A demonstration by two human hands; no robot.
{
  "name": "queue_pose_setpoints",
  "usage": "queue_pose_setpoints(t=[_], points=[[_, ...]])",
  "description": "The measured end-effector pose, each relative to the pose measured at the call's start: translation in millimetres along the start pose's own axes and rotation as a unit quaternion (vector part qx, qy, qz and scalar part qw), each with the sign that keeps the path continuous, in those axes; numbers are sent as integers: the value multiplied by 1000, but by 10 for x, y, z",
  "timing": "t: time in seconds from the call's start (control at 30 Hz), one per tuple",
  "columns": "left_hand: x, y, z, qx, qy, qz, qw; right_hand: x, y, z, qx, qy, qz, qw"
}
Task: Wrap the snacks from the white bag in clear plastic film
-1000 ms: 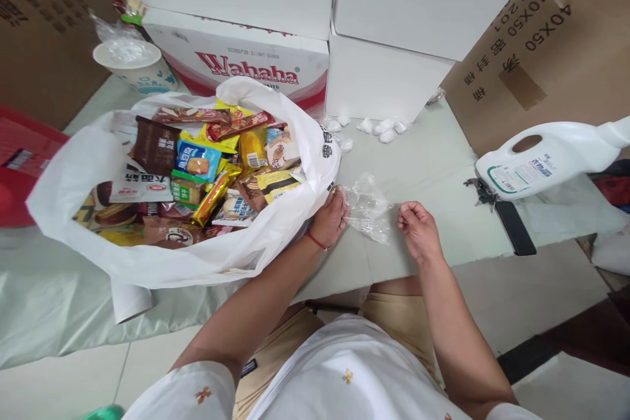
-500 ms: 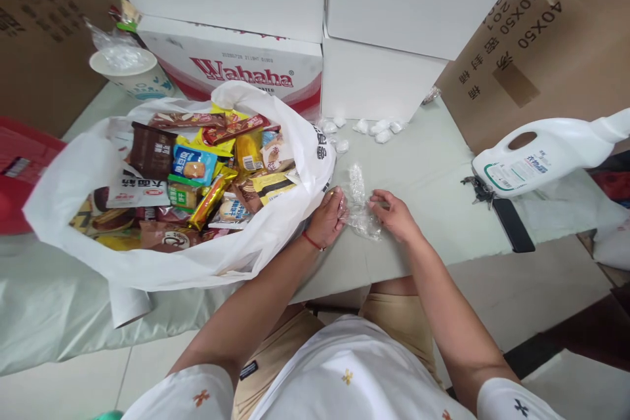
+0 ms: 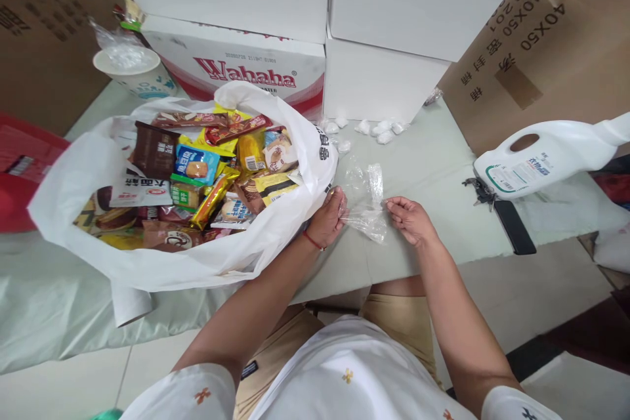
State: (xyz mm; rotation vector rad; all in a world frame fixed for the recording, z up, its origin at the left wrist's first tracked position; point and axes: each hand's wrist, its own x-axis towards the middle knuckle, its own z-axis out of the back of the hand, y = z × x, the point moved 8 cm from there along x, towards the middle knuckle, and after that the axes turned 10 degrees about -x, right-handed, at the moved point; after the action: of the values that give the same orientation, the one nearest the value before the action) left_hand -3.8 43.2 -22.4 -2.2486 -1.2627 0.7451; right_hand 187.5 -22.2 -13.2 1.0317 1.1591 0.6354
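Observation:
A crinkled clear plastic bag [image 3: 368,216] is stretched between my two hands, just above the table. My left hand [image 3: 329,216] pinches its left side, close to the right edge of the snack bag. On the other side my right hand [image 3: 409,218] grips the bag's right edge between thumb and fingers. The large white plastic bag [image 3: 290,223] lies open to the left, filled with wrapped snacks [image 3: 197,164]. Several small white bundles [image 3: 384,130] lie behind my hands, near the boxes.
White cartons [image 3: 388,79] and a Wahaha box [image 3: 236,69] line the back. A paper cup [image 3: 132,72] stands at back left. To the right are a white detergent bottle [image 3: 541,157], keys [image 3: 480,191] and a black phone [image 3: 514,226], with a brown carton [image 3: 516,46] behind.
My right hand has moved to the right, drawing the clear plastic bag out wider. My left hand stays in nearly the same place.

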Motion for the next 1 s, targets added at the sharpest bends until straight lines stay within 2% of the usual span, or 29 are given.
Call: queue_pose_setpoints(t=[0.13, 0.4, 0.53, 0.67, 0.87, 1.0], points=[[13, 16, 38, 23, -21, -13, 999, -68, 74, 204, 12, -29, 14, 999], [12, 9, 25, 39, -14, -23, 999, -129, 240, 569, 8, -67, 57, 996], [18, 8, 19, 33, -7, -22, 999, -111, 301, 648, 14, -83, 67, 994], [25, 19, 55, -3, -34, 4, 999, -112, 265, 513, 29, -91, 65, 993], [18, 17, 79, -45, -65, 33, 996, -130, -69, 126, 69, -60, -39, 995], [5, 21, 79, -41, -69, 40, 996, -108, -143, -66, 115, -28, -49, 992]])
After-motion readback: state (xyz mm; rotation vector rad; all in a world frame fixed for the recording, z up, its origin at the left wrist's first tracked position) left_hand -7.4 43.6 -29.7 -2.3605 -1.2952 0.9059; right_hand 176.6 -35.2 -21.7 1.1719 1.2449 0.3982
